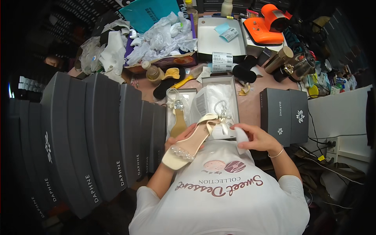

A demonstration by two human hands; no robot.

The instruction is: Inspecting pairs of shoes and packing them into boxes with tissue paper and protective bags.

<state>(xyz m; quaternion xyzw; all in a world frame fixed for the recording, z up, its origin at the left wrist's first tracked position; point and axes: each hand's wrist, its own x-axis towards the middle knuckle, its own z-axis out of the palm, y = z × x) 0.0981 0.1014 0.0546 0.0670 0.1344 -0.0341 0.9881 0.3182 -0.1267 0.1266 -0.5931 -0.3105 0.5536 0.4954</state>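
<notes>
My left hand [182, 137] is closed around a cream sandal [199, 141], tilted with its toe toward me. Clear beads cover its toe strap, and a silvery beaded loop hangs by the ankle strap. In my right hand [259, 138] a thin, curved white piece [241, 141] is pinched, just beside the sandal's heel end; its material is unclear. Beyond my hands an open shoebox [237, 103] holds white tissue paper [220, 94]. A second sandal [179, 123] with a clear ornament lies in a shallow box part at its left, partly hidden by my left hand.
Dark grey shoeboxes [102, 137] stand in a tall row on the left, with more boxes [277, 117] at the right. Further back are a bin of crumpled plastic [164, 37], a white tray [203, 47], an orange device [266, 29], a yellow-handled brush [184, 81] and a kettle [303, 66].
</notes>
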